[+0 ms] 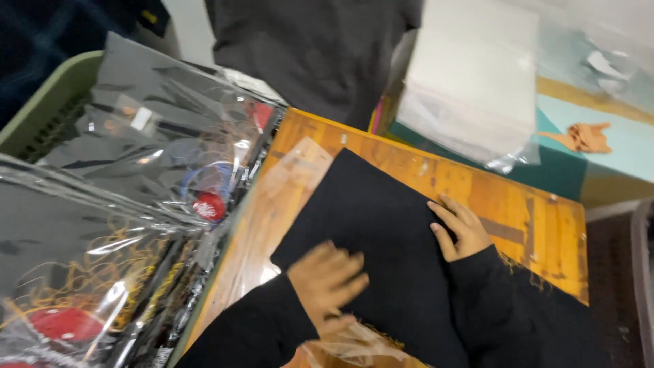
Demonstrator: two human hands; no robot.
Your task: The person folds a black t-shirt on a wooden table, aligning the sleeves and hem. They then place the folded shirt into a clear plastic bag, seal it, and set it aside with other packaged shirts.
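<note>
A folded black garment [371, 218] lies on an orange wooden table [518, 204]. My left hand [327, 279] rests flat on the garment's near part, fingers spread, blurred by motion. My right hand [460, 228] presses on the garment's right edge with fingers together and extended. A clear plastic bag [279, 204] lies under the garment and sticks out to its left. Both arms wear black sleeves.
Stacks of bagged dark garments [157, 129] with red and yellow prints fill a green crate [41, 95] at the left. A pile of clear bags [477, 82] sits at the back right. A person in a dark shirt [313, 48] stands behind the table.
</note>
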